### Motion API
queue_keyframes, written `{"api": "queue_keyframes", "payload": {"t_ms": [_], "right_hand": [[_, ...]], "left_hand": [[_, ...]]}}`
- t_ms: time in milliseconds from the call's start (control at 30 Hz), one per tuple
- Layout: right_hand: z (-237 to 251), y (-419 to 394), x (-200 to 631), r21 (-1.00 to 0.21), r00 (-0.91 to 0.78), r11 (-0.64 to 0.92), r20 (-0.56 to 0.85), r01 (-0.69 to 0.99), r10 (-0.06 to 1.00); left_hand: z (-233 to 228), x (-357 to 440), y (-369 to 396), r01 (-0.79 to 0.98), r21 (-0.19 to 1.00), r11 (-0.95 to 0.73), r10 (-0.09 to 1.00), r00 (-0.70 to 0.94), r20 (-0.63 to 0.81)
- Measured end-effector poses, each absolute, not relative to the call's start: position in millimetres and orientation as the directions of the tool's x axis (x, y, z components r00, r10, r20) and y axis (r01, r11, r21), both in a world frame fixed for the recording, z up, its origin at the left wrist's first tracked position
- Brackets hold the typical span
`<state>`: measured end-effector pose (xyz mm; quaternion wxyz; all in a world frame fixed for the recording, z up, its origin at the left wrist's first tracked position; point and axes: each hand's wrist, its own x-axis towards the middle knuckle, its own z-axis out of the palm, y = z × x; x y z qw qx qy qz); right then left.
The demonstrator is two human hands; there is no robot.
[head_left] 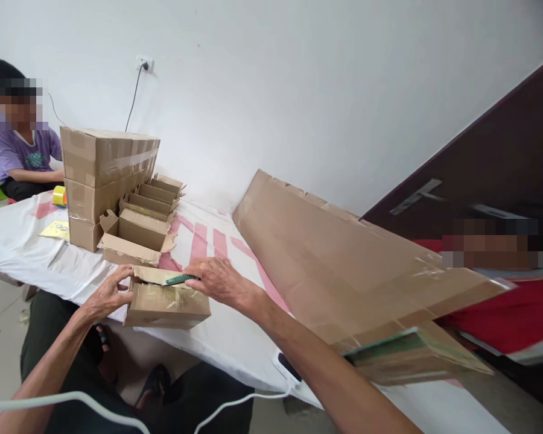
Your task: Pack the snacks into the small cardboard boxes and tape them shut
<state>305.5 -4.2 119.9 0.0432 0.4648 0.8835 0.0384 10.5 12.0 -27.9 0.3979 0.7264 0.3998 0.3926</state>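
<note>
- Right hand (219, 280): fingers laid flat and loosely together on top of a small brown cardboard box (166, 304), pressing a dark green flat tool (181, 279) against the box's raised top flap.
- Left hand (106, 293): fingers curled around the box's left end, thumb on the flap edge, gripping it.
- The small box sits at the near edge of the table (22, 241), which is covered with a white cloth with red stripes; its interior is hidden by the flap and the hands.
- Just behind it stands a row of open, shallow brown cardboard boxes (142, 226), lids up; no contents can be seen in them.
- Behind the row is a stack of taped, closed brown cartons (102, 175).
- To the right, a long flat brown cardboard carton (344, 265) lies slantwise and juts over the near table edge, leaving only a narrow free strip of cloth between it and the small box.
- A yellow tape roll (59, 194) lies at the far left, near a seated person in a purple shirt (20, 154).
- A white cable (235, 402) hangs below the table edge.
</note>
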Motion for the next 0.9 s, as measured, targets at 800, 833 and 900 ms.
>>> {"api": "queue_keyframes", "payload": {"t_ms": [800,833,900], "right_hand": [[84.9,-12.2,397.0,0.004,-0.487,0.488,0.071,0.873,0.870],[83.4,-11.9,401.0,0.006,-0.476,0.477,0.073,0.879,0.877],[81.6,-10.9,409.5,0.014,-0.462,0.462,0.072,0.887,0.884]], "left_hand": [[-29.9,15.8,22.2,0.303,0.879,-0.369,0.888,0.395,0.237],[-29.3,16.1,22.9,0.300,0.881,-0.365,0.886,0.403,0.229],[-28.0,15.9,24.1,0.301,0.885,-0.355,0.886,0.412,0.215]]}}
